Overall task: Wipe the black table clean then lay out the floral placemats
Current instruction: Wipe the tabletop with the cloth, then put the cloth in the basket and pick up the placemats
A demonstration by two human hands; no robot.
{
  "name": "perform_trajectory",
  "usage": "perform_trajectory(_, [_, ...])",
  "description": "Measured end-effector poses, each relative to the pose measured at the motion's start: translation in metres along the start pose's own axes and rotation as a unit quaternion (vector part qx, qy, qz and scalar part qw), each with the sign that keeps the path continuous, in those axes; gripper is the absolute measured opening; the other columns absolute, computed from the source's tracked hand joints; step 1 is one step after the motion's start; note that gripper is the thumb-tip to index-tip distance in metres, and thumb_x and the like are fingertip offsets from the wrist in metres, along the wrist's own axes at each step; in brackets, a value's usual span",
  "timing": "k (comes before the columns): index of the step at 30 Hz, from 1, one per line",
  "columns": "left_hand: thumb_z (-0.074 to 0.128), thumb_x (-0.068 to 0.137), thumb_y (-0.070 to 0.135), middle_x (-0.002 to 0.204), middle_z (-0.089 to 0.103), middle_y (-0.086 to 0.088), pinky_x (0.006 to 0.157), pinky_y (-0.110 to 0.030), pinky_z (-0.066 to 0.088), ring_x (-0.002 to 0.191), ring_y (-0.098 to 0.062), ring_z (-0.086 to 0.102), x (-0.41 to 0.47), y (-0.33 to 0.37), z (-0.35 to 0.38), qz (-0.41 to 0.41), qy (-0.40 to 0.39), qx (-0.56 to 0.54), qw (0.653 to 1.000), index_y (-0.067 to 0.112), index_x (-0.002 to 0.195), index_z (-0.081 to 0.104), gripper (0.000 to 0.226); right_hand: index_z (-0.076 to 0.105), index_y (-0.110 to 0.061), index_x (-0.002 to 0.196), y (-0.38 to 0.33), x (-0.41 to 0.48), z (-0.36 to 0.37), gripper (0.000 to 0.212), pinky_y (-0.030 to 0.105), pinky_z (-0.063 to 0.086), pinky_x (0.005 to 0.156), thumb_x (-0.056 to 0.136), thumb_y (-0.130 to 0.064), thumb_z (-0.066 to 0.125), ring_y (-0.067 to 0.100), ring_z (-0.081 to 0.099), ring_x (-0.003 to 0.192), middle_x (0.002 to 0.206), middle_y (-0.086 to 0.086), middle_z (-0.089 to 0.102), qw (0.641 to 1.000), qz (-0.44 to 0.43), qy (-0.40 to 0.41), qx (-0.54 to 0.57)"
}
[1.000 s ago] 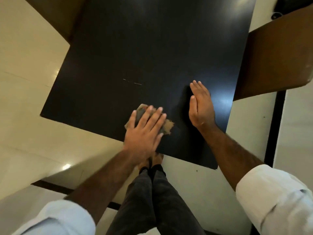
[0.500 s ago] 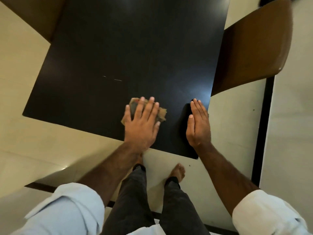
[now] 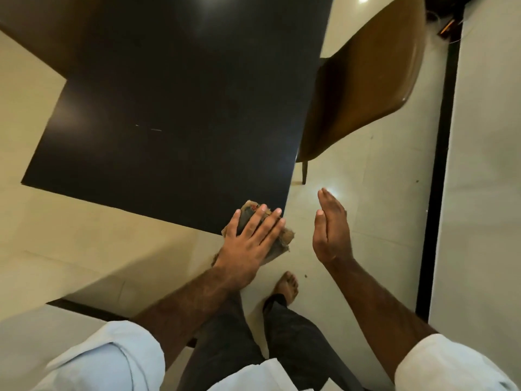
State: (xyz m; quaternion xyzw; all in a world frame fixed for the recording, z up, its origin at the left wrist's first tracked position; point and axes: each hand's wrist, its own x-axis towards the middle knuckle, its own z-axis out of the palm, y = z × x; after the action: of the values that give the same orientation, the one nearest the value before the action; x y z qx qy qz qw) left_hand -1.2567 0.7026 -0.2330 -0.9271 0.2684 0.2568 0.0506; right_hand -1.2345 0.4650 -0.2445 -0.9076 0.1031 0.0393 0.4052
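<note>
- The black table (image 3: pixel 174 108) is filling the left and centre, with two pale streaks sitting on its top toward 9 o'clock.
- The left hand (image 3: pixel 248 244) is pressing the cloth (image 3: pixel 282 245) with fingers straight and spread, right at the table's 5 o'clock corner, and the cloth is hanging over that edge.
- The right hand (image 3: pixel 331 232) is hovering at the cloth's 3 o'clock, fingers straight and together, holding nothing, over the floor (image 3: pixel 380 193).
- The brown chair (image 3: pixel 366 88) is standing at the table's 2 o'clock edge.

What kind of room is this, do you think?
Probably a dining area, perhaps in a home: a black table with a brown chair drawn up beside it, on a pale tiled floor.
</note>
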Motion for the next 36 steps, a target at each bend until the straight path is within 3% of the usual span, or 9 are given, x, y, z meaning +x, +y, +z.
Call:
perform_trajectory(5, [0.07,0.102,0.033,0.181,-0.029,0.007,0.132,-0.069,-0.018,0.164,-0.021,-0.033,-0.015,0.06,-0.03,0.097,-0.078,-0.064,0.99,0.033,0.175,-0.015,0.112,0.045,-0.019,0.169,0.014,-0.038,-0.043,0.057,0.05,0.035,0.134,0.114,-0.034,0.039,0.014,0.035,0.163,0.174,-0.001,0.045,0.998,0.002,-0.068,0.015])
perform_trajectory(9, [0.071,0.097,0.02,0.185,-0.002,0.012,0.139,-0.045,0.016,0.17,-0.018,0.008,-0.023,0.079,-0.074,0.099,-0.006,-0.256,0.962,0.033,0.177,0.015,0.098,0.048,-0.035,0.166,0.001,-0.063,-0.083,0.057,0.043,0.039,0.132,0.11,-0.046,0.043,0.001,0.038,0.157,0.169,-0.011,0.049,0.985,0.027,-0.147,0.082])
perform_trajectory(14, [0.071,0.1,0.025,0.144,0.04,0.016,0.121,-0.038,0.035,0.134,-0.007,0.04,-0.018,0.072,-0.144,0.12,0.084,-0.318,0.937,0.042,0.148,0.052,0.054,0.052,-0.044,0.16,-0.033,-0.077,-0.147,0.072,0.036,0.058,0.113,0.097,-0.077,0.067,0.006,0.061,0.141,0.152,-0.018,0.064,0.951,0.056,-0.218,0.214])
perform_trajectory(18, [0.075,0.101,0.023,0.122,0.057,0.025,0.108,-0.039,0.049,0.12,-0.002,0.055,-0.021,0.065,-0.177,0.12,0.077,-0.414,0.899,0.041,0.124,0.062,0.031,0.068,-0.04,0.137,-0.057,-0.075,-0.183,0.063,0.028,0.064,0.095,0.082,-0.055,0.095,0.004,0.072,0.12,0.128,-0.019,0.076,0.968,0.017,-0.216,0.128])
perform_trajectory(22, [0.08,0.099,0.019,0.124,0.067,0.016,0.108,-0.048,0.058,0.121,-0.012,0.064,-0.018,0.074,-0.186,0.133,0.083,-0.433,0.888,0.035,0.126,0.066,0.034,0.077,-0.029,0.117,-0.072,-0.074,-0.195,0.036,0.033,0.068,0.083,0.086,-0.035,0.095,0.01,0.077,0.098,0.106,-0.011,0.079,0.981,0.031,-0.163,0.102])
perform_trajectory(24, [0.084,0.097,0.028,0.134,0.064,0.013,0.113,-0.049,0.056,0.127,-0.013,0.062,-0.01,0.081,-0.191,0.129,0.11,-0.394,0.903,0.033,0.137,0.061,0.047,0.073,-0.029,0.111,-0.075,-0.068,-0.201,0.031,0.034,0.066,0.078,0.089,-0.037,0.092,0.014,0.073,0.088,0.102,-0.011,0.073,0.993,0.02,-0.117,0.003])
perform_trajectory(29, [0.071,0.098,0.066,0.177,0.032,0.003,0.131,-0.051,0.03,0.163,-0.023,0.033,0.03,0.113,-0.208,0.092,0.133,-0.17,0.972,0.03,0.172,0.023,0.095,0.04,-0.034,0.124,-0.048,-0.042,-0.235,0.044,0.039,0.058,0.061,0.099,-0.02,0.073,0.015,0.06,0.072,0.102,0.0,0.072,0.973,0.049,-0.031,-0.223])
perform_trajectory(32, [0.064,0.1,0.071,0.182,0.024,0.0,0.132,-0.054,0.03,0.167,-0.026,0.027,0.074,0.141,-0.221,0.079,0.12,-0.112,0.983,0.029,0.174,0.017,0.097,0.038,-0.035,0.162,-0.02,-0.019,-0.265,0.075,0.041,0.061,0.076,0.098,-0.014,0.072,0.026,0.071,0.097,0.135,0.001,0.073,0.961,0.062,-0.001,-0.268])
perform_trajectory(36, [0.062,0.101,0.07,0.183,0.024,-0.003,0.132,-0.057,0.035,0.167,-0.028,0.029,0.145,0.186,-0.254,0.077,0.105,-0.104,0.986,0.026,0.174,0.016,0.097,0.052,-0.032,0.159,0.02,0.023,-0.319,0.066,0.045,0.062,0.093,0.098,-0.012,0.07,0.031,0.071,0.117,0.148,-0.002,0.069,0.956,0.071,0.027,-0.283])
